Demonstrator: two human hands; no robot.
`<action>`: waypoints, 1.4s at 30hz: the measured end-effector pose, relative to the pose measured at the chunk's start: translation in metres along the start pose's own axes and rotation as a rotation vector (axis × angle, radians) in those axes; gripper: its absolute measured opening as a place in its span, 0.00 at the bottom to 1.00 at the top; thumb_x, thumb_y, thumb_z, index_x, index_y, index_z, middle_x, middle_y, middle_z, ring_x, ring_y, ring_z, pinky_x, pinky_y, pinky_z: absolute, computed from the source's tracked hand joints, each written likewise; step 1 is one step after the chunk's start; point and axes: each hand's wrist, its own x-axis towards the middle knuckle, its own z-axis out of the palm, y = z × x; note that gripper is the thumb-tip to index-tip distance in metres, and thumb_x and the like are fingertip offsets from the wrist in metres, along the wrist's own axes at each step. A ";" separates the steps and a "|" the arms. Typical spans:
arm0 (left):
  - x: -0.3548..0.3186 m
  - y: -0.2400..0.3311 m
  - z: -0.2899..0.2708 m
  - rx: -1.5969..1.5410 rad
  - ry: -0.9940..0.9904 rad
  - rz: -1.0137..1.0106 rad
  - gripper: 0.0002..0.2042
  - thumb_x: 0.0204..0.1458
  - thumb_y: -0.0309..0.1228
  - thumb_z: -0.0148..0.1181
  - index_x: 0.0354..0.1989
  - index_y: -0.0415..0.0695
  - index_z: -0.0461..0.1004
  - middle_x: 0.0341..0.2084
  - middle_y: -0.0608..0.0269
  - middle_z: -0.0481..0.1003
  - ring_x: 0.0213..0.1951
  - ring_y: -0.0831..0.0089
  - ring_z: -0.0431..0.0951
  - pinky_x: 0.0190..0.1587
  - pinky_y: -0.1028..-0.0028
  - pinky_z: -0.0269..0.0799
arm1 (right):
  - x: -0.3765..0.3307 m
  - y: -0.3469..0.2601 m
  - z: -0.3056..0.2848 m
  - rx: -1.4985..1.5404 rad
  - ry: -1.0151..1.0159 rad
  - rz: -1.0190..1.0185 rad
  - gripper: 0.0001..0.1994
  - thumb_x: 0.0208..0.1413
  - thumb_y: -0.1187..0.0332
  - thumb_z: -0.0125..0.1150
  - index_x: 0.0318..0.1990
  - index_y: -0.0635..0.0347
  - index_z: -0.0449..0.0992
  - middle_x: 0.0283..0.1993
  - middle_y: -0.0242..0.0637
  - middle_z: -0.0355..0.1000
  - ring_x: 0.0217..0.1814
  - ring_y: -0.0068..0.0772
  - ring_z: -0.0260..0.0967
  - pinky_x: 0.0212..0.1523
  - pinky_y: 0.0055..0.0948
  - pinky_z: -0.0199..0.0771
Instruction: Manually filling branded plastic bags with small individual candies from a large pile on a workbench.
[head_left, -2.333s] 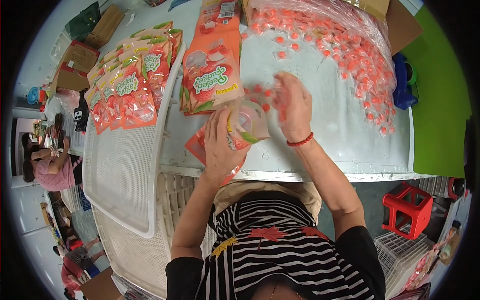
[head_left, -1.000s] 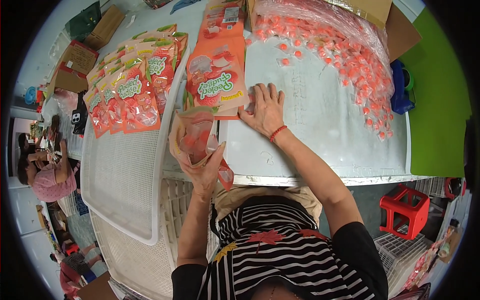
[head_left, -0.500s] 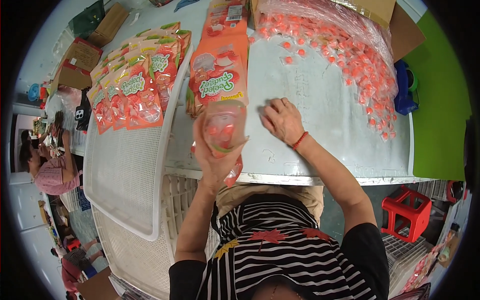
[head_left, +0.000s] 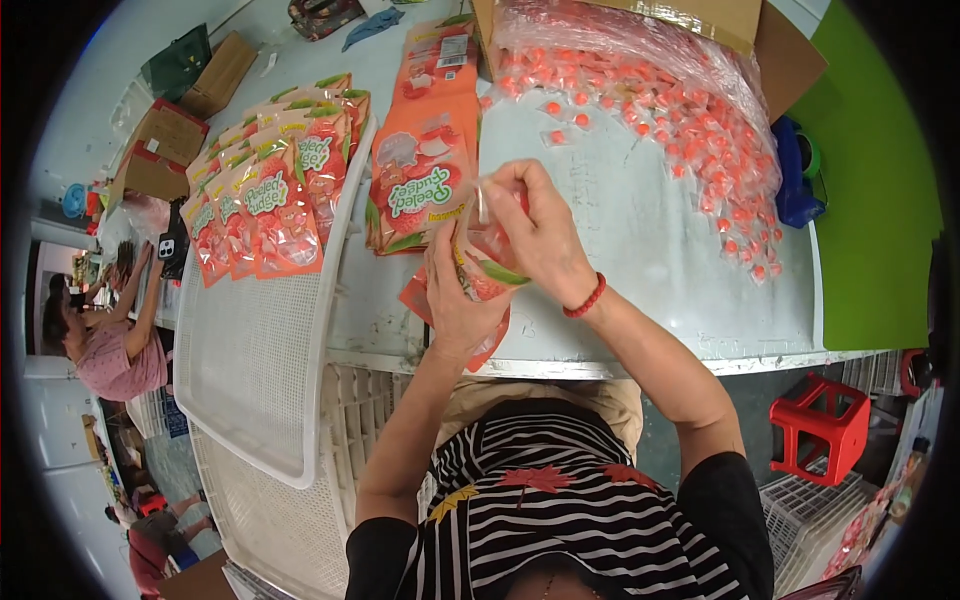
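Near the table's front edge, my left hand (head_left: 462, 308) is closed around an orange-pink candy pouch (head_left: 484, 283) with green leaf print. My right hand (head_left: 548, 238) pinches the upper part of that same pouch, thumb and fingers closed at its edge. Part of the pouch is hidden behind my fingers. Beneath my left hand, another pouch (head_left: 415, 293) lies on the table, mostly covered. Just beyond my hands is a stack of flat printed pouches (head_left: 425, 165). To the right, a large pile of clear-wrapped red candies (head_left: 700, 150) spreads across the table.
A white mesh tray (head_left: 250, 370) at my left carries several overlapping pouches (head_left: 268, 200). An open cardboard box (head_left: 790, 65) and a blue tape dispenser (head_left: 795, 180) stand at the far right. A red stool (head_left: 820, 430) is below right. Another person (head_left: 120, 355) works at far left.
My right hand has left the tabletop and moved left to grip the pouch in my left hand. The pouch has turned and come lower. The whole view has shifted slightly.
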 end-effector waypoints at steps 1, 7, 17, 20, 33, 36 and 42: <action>-0.001 0.001 0.001 -0.041 -0.005 -0.019 0.49 0.27 0.30 0.76 0.61 0.38 0.53 0.56 0.47 0.61 0.56 0.49 0.63 0.58 0.56 0.59 | -0.003 0.005 -0.004 -0.212 -0.015 -0.100 0.09 0.61 0.65 0.51 0.39 0.63 0.67 0.35 0.34 0.66 0.32 0.23 0.64 0.34 0.24 0.67; -0.004 -0.005 0.004 -0.076 -0.037 -0.099 0.47 0.29 0.34 0.75 0.61 0.38 0.53 0.55 0.48 0.62 0.55 0.50 0.64 0.57 0.59 0.60 | -0.032 -0.011 -0.001 -0.711 -0.177 -0.336 0.14 0.55 0.65 0.56 0.39 0.70 0.70 0.38 0.49 0.68 0.43 0.48 0.67 0.45 0.37 0.69; 0.038 0.032 -0.043 -0.864 -0.116 -0.312 0.34 0.49 0.24 0.59 0.64 0.40 0.49 0.48 0.55 0.65 0.44 0.73 0.71 0.41 0.76 0.69 | 0.001 -0.075 -0.034 -0.829 -0.723 -0.587 0.13 0.52 0.60 0.60 0.35 0.62 0.77 0.40 0.40 0.68 0.44 0.41 0.67 0.43 0.33 0.70; 0.048 0.012 -0.051 -0.678 -0.505 -0.372 0.19 0.55 0.27 0.54 0.55 0.37 0.64 0.37 0.64 0.70 0.36 0.82 0.70 0.35 0.80 0.68 | -0.002 -0.090 -0.037 -0.757 -0.724 -0.603 0.13 0.53 0.61 0.59 0.32 0.64 0.77 0.39 0.42 0.68 0.39 0.42 0.68 0.40 0.33 0.70; 0.024 0.036 -0.047 -0.568 -0.130 -0.196 0.13 0.61 0.34 0.50 0.43 0.37 0.76 0.22 0.72 0.73 0.25 0.87 0.66 0.27 0.82 0.64 | -0.032 -0.111 -0.040 -1.029 -0.795 -0.361 0.12 0.50 0.65 0.63 0.33 0.68 0.76 0.39 0.45 0.74 0.36 0.49 0.71 0.36 0.36 0.72; 0.023 0.052 -0.048 -0.412 -0.067 -0.008 0.12 0.61 0.33 0.50 0.43 0.37 0.76 0.22 0.68 0.74 0.25 0.86 0.66 0.27 0.81 0.65 | -0.039 -0.112 -0.037 -1.134 -0.655 -0.426 0.13 0.50 0.65 0.63 0.29 0.71 0.75 0.33 0.48 0.73 0.33 0.49 0.71 0.33 0.37 0.71; 0.019 0.067 -0.037 -0.417 -0.165 -0.041 0.12 0.60 0.32 0.50 0.40 0.37 0.77 0.20 0.63 0.74 0.22 0.85 0.66 0.26 0.80 0.66 | -0.029 -0.099 -0.041 -1.061 -0.994 0.157 0.17 0.56 0.61 0.56 0.25 0.68 0.75 0.21 0.53 0.68 0.26 0.57 0.67 0.30 0.46 0.67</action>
